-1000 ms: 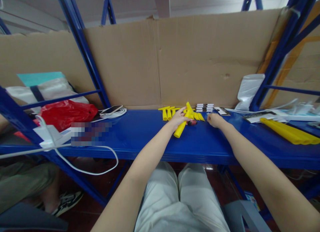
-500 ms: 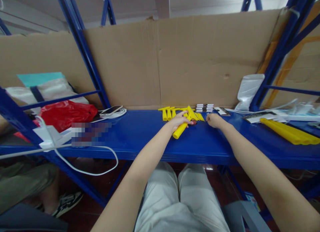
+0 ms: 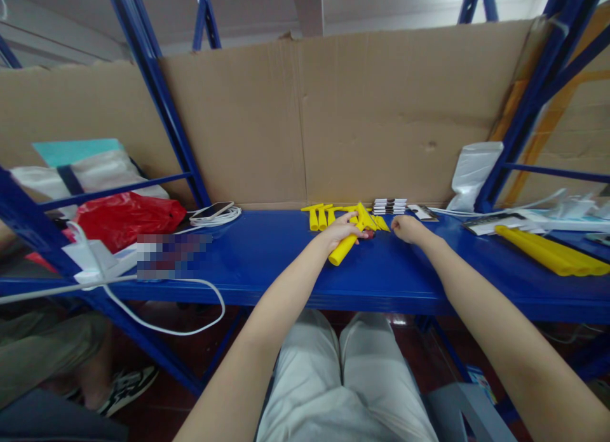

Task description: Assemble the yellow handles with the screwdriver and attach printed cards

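On the blue bench (image 3: 267, 251), a white stack (image 3: 389, 206) sits before the cardboard (image 3: 238, 131). Left of the stack runs a row of yellow tools (image 3: 313, 220), partly covered by the left hand (image 3: 339, 231); further left are a phone (image 3: 214, 209) and a red bag (image 3: 128, 220). Yellow wedges (image 3: 381, 223) lie just on its near side, and yellow tubes (image 3: 548, 248) well to its right. The left hand grips a yellow scraper (image 3: 342, 250), nearer than the stack and to its left; its head has dipped since a second ago. The right hand (image 3: 404, 229), nearer than the stack, is curled; I cannot tell whether it holds anything. The scraper has a round handle and a flared head.
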A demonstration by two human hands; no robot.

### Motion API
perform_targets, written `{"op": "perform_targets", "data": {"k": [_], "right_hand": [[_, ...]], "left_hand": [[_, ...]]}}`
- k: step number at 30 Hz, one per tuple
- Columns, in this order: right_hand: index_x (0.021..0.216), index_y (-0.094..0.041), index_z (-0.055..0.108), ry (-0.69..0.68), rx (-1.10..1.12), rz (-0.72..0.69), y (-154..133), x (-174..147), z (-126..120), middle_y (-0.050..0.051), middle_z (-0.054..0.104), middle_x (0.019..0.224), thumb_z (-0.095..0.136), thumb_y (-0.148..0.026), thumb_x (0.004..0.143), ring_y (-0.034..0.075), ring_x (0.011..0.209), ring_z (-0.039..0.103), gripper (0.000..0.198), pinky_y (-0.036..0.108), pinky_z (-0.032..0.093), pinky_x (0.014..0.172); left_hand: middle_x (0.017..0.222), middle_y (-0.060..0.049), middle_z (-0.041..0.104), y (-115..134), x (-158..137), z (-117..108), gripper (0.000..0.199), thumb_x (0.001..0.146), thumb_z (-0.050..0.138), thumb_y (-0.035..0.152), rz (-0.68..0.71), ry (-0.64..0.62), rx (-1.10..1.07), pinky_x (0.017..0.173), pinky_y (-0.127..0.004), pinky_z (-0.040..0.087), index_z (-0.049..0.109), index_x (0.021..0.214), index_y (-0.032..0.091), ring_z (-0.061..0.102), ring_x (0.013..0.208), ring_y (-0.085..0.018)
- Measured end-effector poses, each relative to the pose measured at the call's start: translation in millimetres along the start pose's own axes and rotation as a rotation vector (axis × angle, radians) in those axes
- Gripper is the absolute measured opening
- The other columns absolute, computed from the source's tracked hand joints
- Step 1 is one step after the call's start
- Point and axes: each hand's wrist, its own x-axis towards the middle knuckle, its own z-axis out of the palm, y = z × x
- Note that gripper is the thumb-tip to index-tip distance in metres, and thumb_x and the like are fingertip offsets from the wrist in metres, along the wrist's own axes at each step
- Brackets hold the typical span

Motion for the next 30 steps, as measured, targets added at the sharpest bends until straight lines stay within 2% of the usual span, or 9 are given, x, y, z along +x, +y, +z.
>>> {"op": "perform_targets", "data": {"k": [3,7,10,13,17,22,30], "right_hand": [[0.082,-0.016,0.062,0.143,0.213,-0.026,1,1,0,0.01,0.07,0.089,0.048,-0.009,0.077,0.019,0.084,0.064,0.016,0.025,0.046,0.077],[0.076,-0.02,0.051,0.301,0.642,-0.094,-10,0,-3,0.006,0.066,0.082,0.052,-0.018,0.076,0.017,0.077,0.061,0.002,0.029,0.049,0.074],[0.073,-0.021,0.046,0.333,0.874,-0.166,-23,-2,-5,0.003,0.063,0.078,0.058,-0.026,0.075,0.016,0.075,0.06,0.013,0.032,0.05,0.076],[0.073,-0.022,0.045,0.313,0.997,-0.206,-32,-4,-6,0.002,0.061,0.077,0.064,-0.034,0.073,0.015,0.075,0.059,0.022,0.033,0.051,0.077],[0.073,-0.021,0.046,0.292,1.046,-0.218,-34,-6,-4,0.001,0.059,0.076,0.067,-0.038,0.07,0.015,0.074,0.059,0.027,0.034,0.052,0.077],[0.072,-0.022,0.044,0.291,1.042,-0.212,-34,-5,-4,0.001,0.059,0.075,0.068,-0.04,0.07,0.015,0.073,0.058,0.03,0.034,0.052,0.076],[0.078,-0.021,0.046,0.31,0.925,-0.158,-34,-4,-3,0.005,0.062,0.084,0.062,-0.034,0.074,0.017,0.08,0.06,0.02,0.034,0.05,0.077]], "left_hand": [[0.107,-0.01,0.064,0,1,0,0.094,0.06,0.066,-0.009,-0.005,0.01,0.013,0.046,-0.019,0.049,0.038,0.143,0.024,0.061,0.058,-0.009],[0.115,-0.012,0.061,1,-2,2,0.092,0.06,0.067,-0.009,-0.008,0.0,0.041,0.045,-0.019,0.048,0.04,0.142,0.023,0.061,0.056,-0.008],[0.109,-0.011,0.065,1,-5,4,0.089,0.062,0.064,-0.011,0.02,-0.058,0.03,0.046,-0.017,0.047,0.04,0.141,0.022,0.063,0.058,-0.008],[0.098,-0.009,0.068,0,-6,4,0.088,0.064,0.062,-0.012,0.033,-0.123,0.007,0.048,-0.016,0.046,0.04,0.141,0.022,0.065,0.062,-0.011],[0.091,-0.007,0.069,-2,-4,2,0.092,0.061,0.066,-0.012,0.035,-0.164,-0.007,0.049,-0.017,0.046,0.04,0.142,0.023,0.066,0.064,-0.013],[0.097,-0.01,0.069,-3,-3,1,0.092,0.061,0.067,-0.012,0.039,-0.163,0.009,0.049,-0.018,0.046,0.04,0.142,0.022,0.066,0.066,-0.014],[0.093,-0.008,0.068,-1,-4,2,0.09,0.062,0.066,-0.012,0.032,-0.171,0.008,0.049,-0.017,0.045,0.041,0.141,0.022,0.066,0.065,-0.013]]}}
